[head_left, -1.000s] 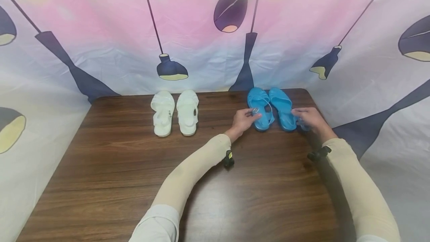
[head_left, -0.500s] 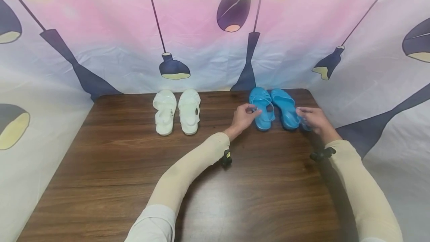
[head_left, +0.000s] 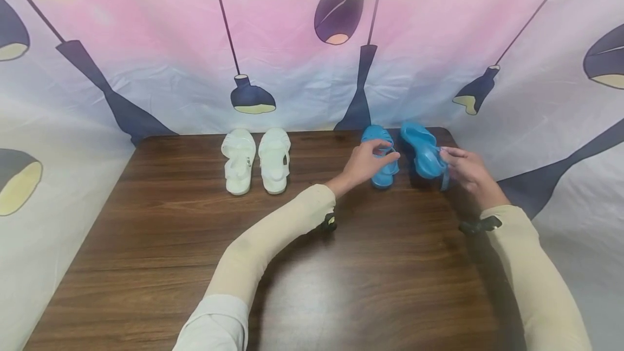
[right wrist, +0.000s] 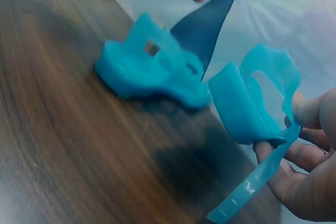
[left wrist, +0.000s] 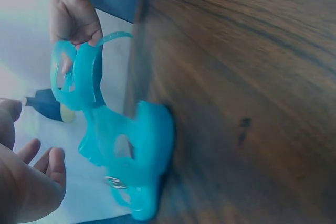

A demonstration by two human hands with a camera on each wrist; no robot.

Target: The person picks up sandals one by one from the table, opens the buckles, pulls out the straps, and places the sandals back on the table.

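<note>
My right hand (head_left: 470,173) pinches a blue jelly sandal (head_left: 422,151) by the side near its heel strap. This sandal is tilted and raised, with a shadow on the table below it in the right wrist view. Its unfastened ankle strap (right wrist: 247,190), dotted with holes, dangles from my fingers. The matching blue sandal (head_left: 383,177) stands on the table to the left, its metal buckle (left wrist: 115,182) showing in the left wrist view. Over that sandal hovers my left hand (head_left: 365,162), fingers loosely bent and holding nothing; it covers part of the sandal in the head view.
A pair of white sandals, the left one (head_left: 239,162) and the right one (head_left: 275,162), stands at the back left of the brown wooden table (head_left: 312,264). Behind the table's back edge hangs a cloth (head_left: 292,42) printed with lamps.
My right hand has lifted the right blue sandal and tilted it, moving slightly right. My left hand has let go of the left sandal's buckle area and shifted right above it.
</note>
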